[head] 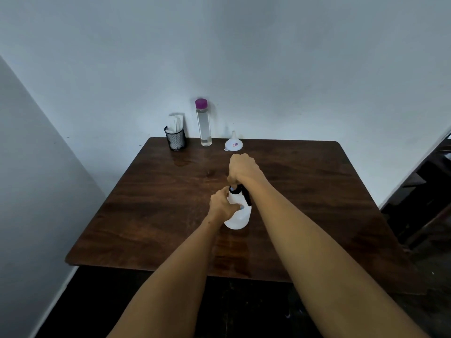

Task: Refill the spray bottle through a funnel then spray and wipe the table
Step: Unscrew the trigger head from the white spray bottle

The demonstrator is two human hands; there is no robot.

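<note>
The right hand [241, 168] was closed in a fist over the black spray head [240, 191] of the white spray bottle [238, 215], fingers curled down around its top. The left hand [222, 203] gripped the bottle's shoulder and body from the left side, fingers wrapped onto the white plastic. The bottle stood upright near the middle of the table, both bare forearms reaching to it from the near edge.

The dark wooden table [146, 215] had rounded corners and a glossy top, with a wet-looking patch showing near the far left corner. Its far edge met a pale wall [268, 57]; a second wall ran along the left, and dark furniture stood beyond the right edge.

Along the far edge stood a black mesh holder [175, 141] with white cloths or paper [176, 121] in it, at the far left corner. Just right of it rose a tall clear water bottle [204, 125] with a purple cap [201, 103]. Further right a white funnel [233, 143] rested wide mouth down, spout up. All three stood well apart from the hands, with nothing between.
</note>
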